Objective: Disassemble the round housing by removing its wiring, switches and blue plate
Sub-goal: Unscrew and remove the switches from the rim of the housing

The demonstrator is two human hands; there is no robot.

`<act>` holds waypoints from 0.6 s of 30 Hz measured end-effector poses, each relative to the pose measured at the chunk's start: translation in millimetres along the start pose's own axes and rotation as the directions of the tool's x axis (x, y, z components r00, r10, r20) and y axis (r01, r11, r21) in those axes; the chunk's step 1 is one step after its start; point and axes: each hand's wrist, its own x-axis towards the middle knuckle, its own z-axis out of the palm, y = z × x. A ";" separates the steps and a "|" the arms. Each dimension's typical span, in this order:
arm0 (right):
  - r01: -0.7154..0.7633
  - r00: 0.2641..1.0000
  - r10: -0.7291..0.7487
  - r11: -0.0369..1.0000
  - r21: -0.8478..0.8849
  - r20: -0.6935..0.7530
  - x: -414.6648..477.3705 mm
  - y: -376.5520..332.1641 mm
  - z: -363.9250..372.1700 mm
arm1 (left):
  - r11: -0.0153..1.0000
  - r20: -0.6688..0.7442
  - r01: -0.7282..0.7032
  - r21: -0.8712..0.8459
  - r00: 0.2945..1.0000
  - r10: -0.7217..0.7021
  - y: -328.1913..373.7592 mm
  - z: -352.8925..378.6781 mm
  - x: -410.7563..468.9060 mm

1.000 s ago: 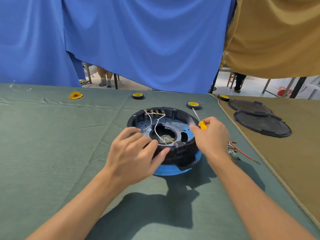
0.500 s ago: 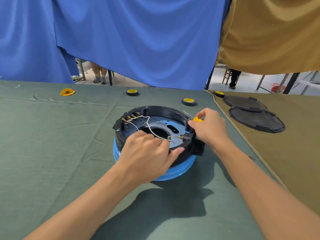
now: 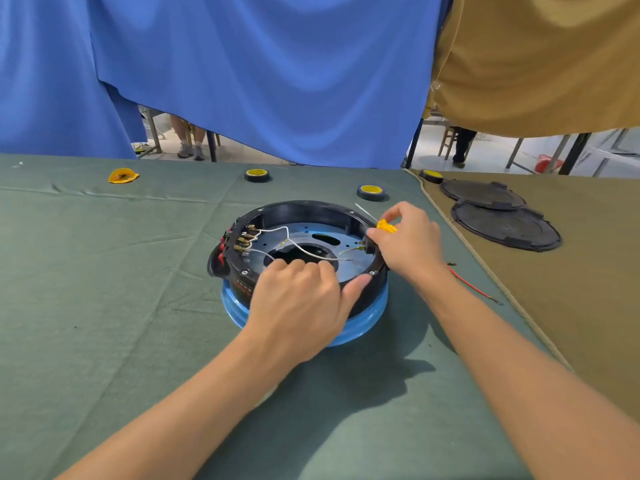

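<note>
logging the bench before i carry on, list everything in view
round housing: 1, black, centre of green cloth
blue plate: 1, blue-grey, inside housing
blue base: 1, blue, under housing
wires: several, white, over the plate
tape rolls: 3, black and yellow, far side
round covers: 2, black, on tan cloth
red wire: 1, red, right of housing
scrap: 1, yellow, far left
screwdriver: 1, yellow handle, in right hand
left hand: 1, grips housing's near rim
right hand: 1, holds the screwdriver

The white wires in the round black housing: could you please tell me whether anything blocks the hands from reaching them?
Nothing visible does. The white wires lie exposed over the blue plate; the left hand grips the round black housing beside them, the right hand holds a yellow-handled screwdriver.
</note>
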 end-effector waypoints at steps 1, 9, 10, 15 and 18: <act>0.045 0.999 -0.046 0.997 -0.056 -0.020 -0.3 -1.2 -0.8 | 1.000 0.012 -0.003 0.023 1.000 0.003 5.7 -2.0 2.7; 0.223 0.954 -0.250 0.960 -0.167 -0.164 -35.4 6.7 -29.2 | 0.996 0.224 -0.080 0.027 0.972 0.072 36.0 3.0 24.4; 0.220 0.962 -0.242 0.961 -0.171 -0.125 -40.2 7.7 -32.8 | 0.995 0.241 -0.096 0.007 0.966 0.092 36.0 2.1 28.0; 0.214 0.975 -0.224 0.951 -0.223 -0.019 -50.6 8.7 -44.1 | 0.991 0.154 -0.073 -0.116 0.984 0.091 8.6 -6.2 37.4; 0.215 0.976 -0.215 0.925 -0.313 0.035 -51.9 3.8 -45.3 | 0.985 0.294 0.022 -0.169 0.955 0.029 -16.6 -0.6 43.2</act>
